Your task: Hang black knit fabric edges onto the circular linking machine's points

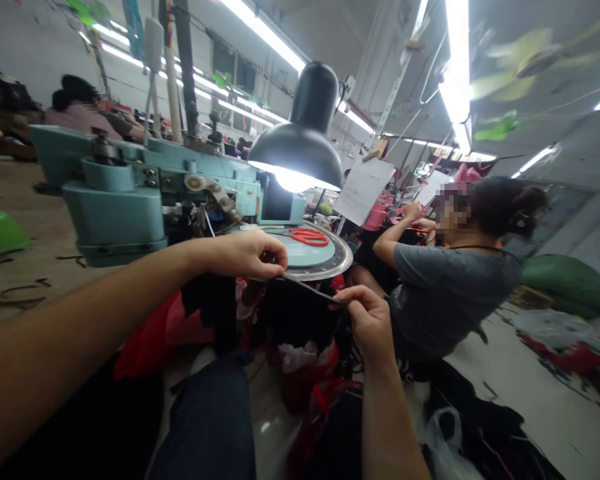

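Observation:
My left hand (pixel 245 257) pinches one end of a thin dark fabric strip (pixel 313 289) just below the rim of a round metal dial (pixel 325 260) on a teal linking machine (pixel 115 200). My right hand (pixel 370 327) pinches the strip's other end, over a heap of dark knitted fabric (pixel 295 313). Red-handled scissors (pixel 309 237) lie on the dial's pale teal top, just beyond my left hand. The lower part of the machine is hidden behind my left forearm and the fabric.
A black desk lamp (pixel 300 133) shines directly above the dial. A co-worker in a grey T-shirt (pixel 455 287) sits at the right, working at another machine. Red bags (pixel 320 427) and a white plastic bag (pixel 445 447) lie below. My dark-clad leg (pixel 205 420) shows at the bottom.

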The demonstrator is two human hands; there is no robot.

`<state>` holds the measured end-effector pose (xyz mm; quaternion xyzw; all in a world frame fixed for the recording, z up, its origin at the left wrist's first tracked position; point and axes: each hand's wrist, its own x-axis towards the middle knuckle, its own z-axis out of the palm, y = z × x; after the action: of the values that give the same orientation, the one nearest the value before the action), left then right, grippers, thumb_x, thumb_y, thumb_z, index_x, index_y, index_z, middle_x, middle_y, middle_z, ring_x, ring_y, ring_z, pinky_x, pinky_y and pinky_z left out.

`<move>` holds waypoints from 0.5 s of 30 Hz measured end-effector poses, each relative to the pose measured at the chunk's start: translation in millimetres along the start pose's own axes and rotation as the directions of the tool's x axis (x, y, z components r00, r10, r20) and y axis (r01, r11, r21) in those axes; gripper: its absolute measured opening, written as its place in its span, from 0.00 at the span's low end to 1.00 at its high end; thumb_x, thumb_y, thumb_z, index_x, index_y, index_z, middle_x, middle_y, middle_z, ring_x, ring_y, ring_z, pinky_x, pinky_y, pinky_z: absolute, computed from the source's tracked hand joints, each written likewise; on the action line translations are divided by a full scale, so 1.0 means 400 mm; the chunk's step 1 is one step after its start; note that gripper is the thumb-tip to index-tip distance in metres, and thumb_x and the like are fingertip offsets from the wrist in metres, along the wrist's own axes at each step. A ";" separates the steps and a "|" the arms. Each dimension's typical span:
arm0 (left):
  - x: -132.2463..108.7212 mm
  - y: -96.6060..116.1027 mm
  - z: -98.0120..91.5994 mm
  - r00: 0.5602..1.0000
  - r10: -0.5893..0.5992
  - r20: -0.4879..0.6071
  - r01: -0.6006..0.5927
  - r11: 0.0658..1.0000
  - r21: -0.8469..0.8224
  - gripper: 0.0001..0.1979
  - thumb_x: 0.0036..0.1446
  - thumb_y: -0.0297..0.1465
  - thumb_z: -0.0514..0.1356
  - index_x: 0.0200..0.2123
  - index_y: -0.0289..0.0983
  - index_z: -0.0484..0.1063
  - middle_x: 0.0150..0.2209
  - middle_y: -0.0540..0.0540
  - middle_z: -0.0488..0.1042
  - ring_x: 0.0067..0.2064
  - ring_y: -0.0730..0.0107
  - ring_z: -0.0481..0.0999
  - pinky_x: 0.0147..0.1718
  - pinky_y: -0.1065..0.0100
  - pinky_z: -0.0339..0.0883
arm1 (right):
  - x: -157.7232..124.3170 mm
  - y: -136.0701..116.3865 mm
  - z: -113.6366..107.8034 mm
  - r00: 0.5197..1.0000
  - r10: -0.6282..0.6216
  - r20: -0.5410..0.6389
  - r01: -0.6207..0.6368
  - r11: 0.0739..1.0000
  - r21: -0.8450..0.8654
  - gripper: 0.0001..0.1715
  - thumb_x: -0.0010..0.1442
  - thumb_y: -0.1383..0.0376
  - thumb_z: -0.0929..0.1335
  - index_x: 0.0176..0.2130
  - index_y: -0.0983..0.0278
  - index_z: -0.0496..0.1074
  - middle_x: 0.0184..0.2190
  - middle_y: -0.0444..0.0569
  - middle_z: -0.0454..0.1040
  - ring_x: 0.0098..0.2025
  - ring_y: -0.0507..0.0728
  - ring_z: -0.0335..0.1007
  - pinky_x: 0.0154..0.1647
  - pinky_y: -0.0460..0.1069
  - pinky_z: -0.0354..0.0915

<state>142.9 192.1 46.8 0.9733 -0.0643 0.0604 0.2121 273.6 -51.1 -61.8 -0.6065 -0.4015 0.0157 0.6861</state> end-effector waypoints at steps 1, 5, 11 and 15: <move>-0.002 -0.001 -0.002 1.000 0.002 -0.004 -0.002 1.000 -0.006 0.14 0.54 0.40 0.58 0.34 0.36 0.76 0.31 0.49 0.76 0.33 0.69 0.73 0.32 0.72 0.64 | 0.000 -0.015 0.011 0.997 -0.041 0.067 0.045 0.997 -0.056 0.10 0.59 0.64 0.67 0.31 0.63 0.78 0.28 0.46 0.78 0.27 0.53 0.71 0.30 0.47 0.66; -0.015 -0.010 -0.007 1.000 0.020 -0.014 -0.021 0.999 -0.039 0.16 0.56 0.42 0.59 0.34 0.35 0.76 0.30 0.48 0.76 0.32 0.69 0.73 0.32 0.72 0.65 | -0.022 -0.061 0.076 0.971 -0.188 0.146 0.225 0.924 -0.308 0.13 0.61 0.60 0.71 0.28 0.64 0.80 0.23 0.46 0.76 0.27 0.53 0.70 0.31 0.47 0.64; -0.022 -0.021 -0.011 0.998 0.060 -0.004 -0.060 0.996 -0.064 0.16 0.57 0.42 0.59 0.35 0.35 0.76 0.32 0.48 0.76 0.34 0.69 0.73 0.35 0.73 0.65 | -0.056 -0.057 0.124 0.967 -0.246 -0.060 0.223 0.940 -0.259 0.10 0.63 0.62 0.70 0.37 0.63 0.81 0.28 0.45 0.80 0.27 0.52 0.72 0.29 0.46 0.67; -0.018 -0.022 -0.009 0.999 0.049 -0.024 -0.050 0.998 -0.045 0.15 0.57 0.42 0.58 0.34 0.34 0.75 0.31 0.48 0.75 0.33 0.69 0.72 0.33 0.73 0.64 | -0.040 -0.044 0.125 0.952 -0.273 -0.141 0.221 0.927 -0.303 0.09 0.62 0.62 0.70 0.38 0.64 0.80 0.27 0.44 0.78 0.26 0.51 0.69 0.30 0.46 0.67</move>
<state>136.8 202.4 45.5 0.9656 -0.0871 0.0754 0.2331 226.1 -23.1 -58.5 -0.6418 -0.4090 -0.1839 0.6221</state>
